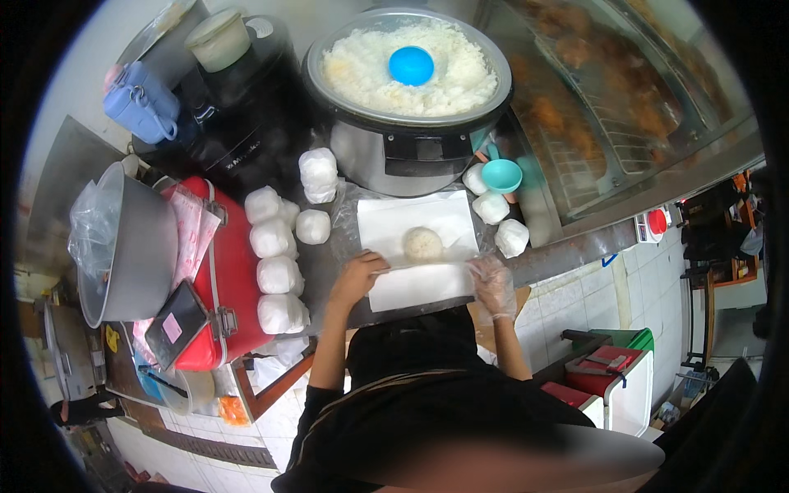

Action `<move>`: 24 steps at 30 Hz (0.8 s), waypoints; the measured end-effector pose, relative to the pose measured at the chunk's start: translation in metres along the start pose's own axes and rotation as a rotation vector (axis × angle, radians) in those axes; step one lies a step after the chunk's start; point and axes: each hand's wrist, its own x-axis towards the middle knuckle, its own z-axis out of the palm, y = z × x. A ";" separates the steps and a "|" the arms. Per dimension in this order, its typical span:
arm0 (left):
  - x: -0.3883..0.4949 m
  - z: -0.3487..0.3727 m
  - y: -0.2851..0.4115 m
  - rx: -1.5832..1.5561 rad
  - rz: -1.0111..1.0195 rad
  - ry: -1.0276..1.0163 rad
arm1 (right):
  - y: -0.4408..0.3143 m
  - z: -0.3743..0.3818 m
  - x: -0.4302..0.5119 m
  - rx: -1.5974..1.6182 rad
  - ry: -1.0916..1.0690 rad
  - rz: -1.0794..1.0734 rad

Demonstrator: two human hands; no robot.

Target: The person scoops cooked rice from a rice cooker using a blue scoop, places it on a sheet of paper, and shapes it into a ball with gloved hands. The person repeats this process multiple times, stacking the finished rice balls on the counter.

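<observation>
A rounded mound of cooked rice (423, 244) sits on white wrapping paper (413, 215) on the dark counter before me. The paper's near part is lifted into a fold (422, 285) just in front of the rice. My bare left hand (362, 274) pinches the fold's left end. At its right end, my right hand (493, 283), in a clear plastic glove, grips the paper. Beyond the sheets stands a large rice cooker (425, 151) full of cooked rice (363, 74), with a blue bowl-shaped scoop (411, 65) resting in it.
Several white wrapped bundles (277, 276) line the left, beside a red cooler box (231, 277) bearing a grey basin (138, 246) and a dark phone-like device (177, 325). To the right are more wrapped bundles (511, 238), a turquoise scoop (502, 176) and a glass display case (592, 123) holding fried food.
</observation>
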 end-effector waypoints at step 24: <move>0.028 0.059 -0.038 0.126 -0.385 0.811 | -0.024 0.092 0.083 -0.178 0.011 -0.433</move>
